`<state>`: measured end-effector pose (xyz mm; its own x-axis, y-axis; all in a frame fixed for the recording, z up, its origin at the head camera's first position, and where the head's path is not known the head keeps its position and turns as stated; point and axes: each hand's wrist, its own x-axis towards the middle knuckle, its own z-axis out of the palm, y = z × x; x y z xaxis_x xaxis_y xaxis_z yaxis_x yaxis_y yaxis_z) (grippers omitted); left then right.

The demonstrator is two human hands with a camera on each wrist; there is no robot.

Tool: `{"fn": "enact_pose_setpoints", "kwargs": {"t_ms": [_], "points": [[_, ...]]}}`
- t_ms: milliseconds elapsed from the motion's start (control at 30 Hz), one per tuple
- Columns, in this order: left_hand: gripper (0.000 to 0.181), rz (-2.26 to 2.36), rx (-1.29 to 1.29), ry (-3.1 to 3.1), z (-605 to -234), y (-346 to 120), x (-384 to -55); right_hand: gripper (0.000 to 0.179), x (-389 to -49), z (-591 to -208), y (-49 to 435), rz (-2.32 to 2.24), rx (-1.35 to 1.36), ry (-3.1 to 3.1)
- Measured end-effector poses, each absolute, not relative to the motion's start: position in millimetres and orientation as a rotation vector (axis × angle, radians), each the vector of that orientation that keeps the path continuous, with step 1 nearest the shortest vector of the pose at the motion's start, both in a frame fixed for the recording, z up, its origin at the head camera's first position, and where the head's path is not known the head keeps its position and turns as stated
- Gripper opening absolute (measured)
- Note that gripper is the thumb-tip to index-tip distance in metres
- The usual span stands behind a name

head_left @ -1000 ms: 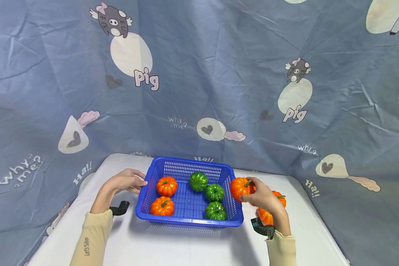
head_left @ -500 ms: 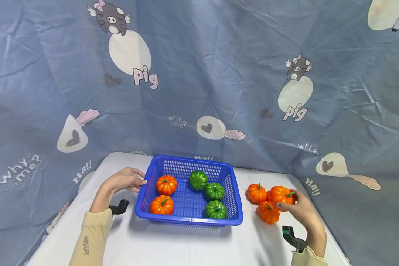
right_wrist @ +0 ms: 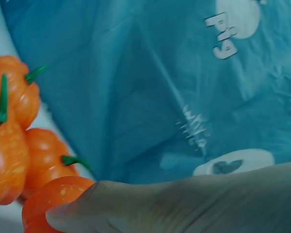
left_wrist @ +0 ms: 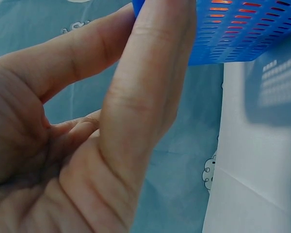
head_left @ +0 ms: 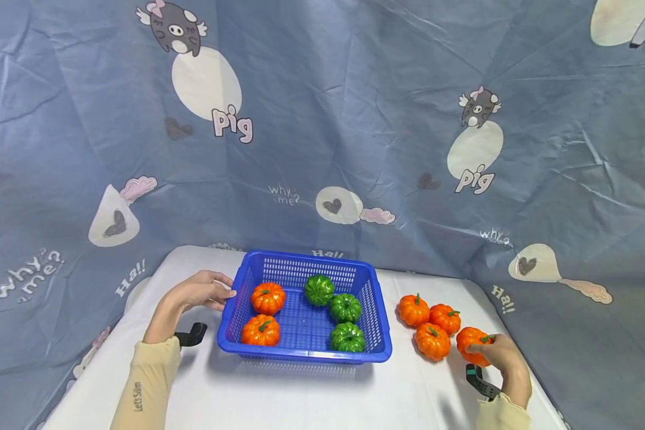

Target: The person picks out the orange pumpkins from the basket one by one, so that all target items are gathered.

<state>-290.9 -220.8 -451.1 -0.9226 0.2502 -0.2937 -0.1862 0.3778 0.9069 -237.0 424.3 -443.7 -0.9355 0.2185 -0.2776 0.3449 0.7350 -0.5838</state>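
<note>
The right hand [head_left: 507,356] grips one orange pumpkin [head_left: 467,341], three others [head_left: 432,342] left of its fingers; the left hand [head_left: 196,291] pinches the blue basket [head_left: 306,356]'s rim.

Reads "pig" twice on blue-grey cloth [head_left: 295,137], upper left and right; also legible in right wrist view. Carries "why me?" far left and centre, "why" at right, can't make out more there. Has "Ha!!" low down at left, middle and right. Looks like "Lets Slim" on beige left sleeve [head_left: 149,382], can't confirm spelling of last word.
</note>
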Motion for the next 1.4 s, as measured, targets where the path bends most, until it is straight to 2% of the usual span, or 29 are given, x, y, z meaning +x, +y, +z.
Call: {"fn": "enact_pose_setpoints", "kwargs": {"t_ms": [300,467,733,933,1167,1400], "points": [[0.050,1.571,0.016,2.269,-452.2,-220.0,-291.2,0.063,-248.7,-469.7,427.3,-0.975,0.527,2.643],[0.049,1.570,0.012,2.269,-453.0,-220.1,-290.1,0.062,-249.0,-471.4,423.4,-0.933,0.538,2.659],[0.052,1.572,0.024,2.270,-451.0,-220.2,-289.3,0.094,-245.2,-451.8,408.2,-0.907,0.545,2.731],[0.053,1.590,0.065,2.251,-451.3,-221.2,-289.1,0.093,-246.1,-424.2,376.8,-0.940,0.474,2.906],[0.052,1.587,0.080,2.251,-453.7,-222.1,-288.8,0.086,-253.7,-397.3,310.5,-1.193,0.077,2.851],[0.052,1.588,0.074,2.258,-454.5,-223.0,-290.0,0.071,-268.6,-388.8,243.5,-1.356,-0.361,2.625]]}}
